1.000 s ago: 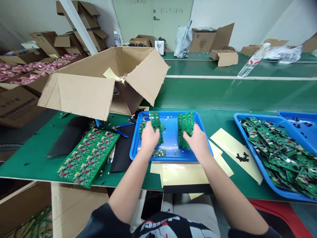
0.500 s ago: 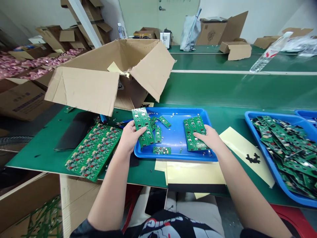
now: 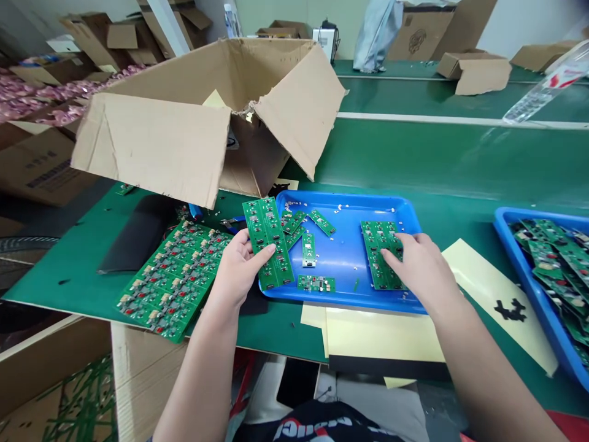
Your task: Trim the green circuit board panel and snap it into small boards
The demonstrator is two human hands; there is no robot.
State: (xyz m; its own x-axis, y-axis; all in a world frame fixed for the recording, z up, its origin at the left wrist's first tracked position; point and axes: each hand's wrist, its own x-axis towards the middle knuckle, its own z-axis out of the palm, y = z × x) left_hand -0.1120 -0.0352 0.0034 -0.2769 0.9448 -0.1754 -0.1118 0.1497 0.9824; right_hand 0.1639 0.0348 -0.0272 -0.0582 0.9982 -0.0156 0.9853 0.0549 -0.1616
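A green circuit board panel [image 3: 267,230] is pinched in my left hand [image 3: 239,267], tilted over the left edge of the blue tray [image 3: 345,245]. At the tray's right side, my right hand [image 3: 421,264] has its thumb and fingers closed on a second circuit board panel [image 3: 378,252], low over the tray floor. Between the hands, several small separated boards lie in the tray, among them one upright in view [image 3: 308,250] and one lying crosswise [image 3: 316,283]. White crumbs are scattered near them. The fingertips under the left panel are hidden.
An open cardboard box [image 3: 151,138] stands behind the tray. Panels with parts [image 3: 172,276] are stacked at left, beside a black pouch [image 3: 138,236]. Yellow paper sheets [image 3: 381,331] lie in front. Another blue tray [image 3: 515,245] heaped with boards is at right; a plastic bottle [image 3: 534,101] leans behind.
The view has shifted closer and slightly leftward across the scene. My right hand has turned further over the right panel, its fingers now on top. The left hand still holds its panel.
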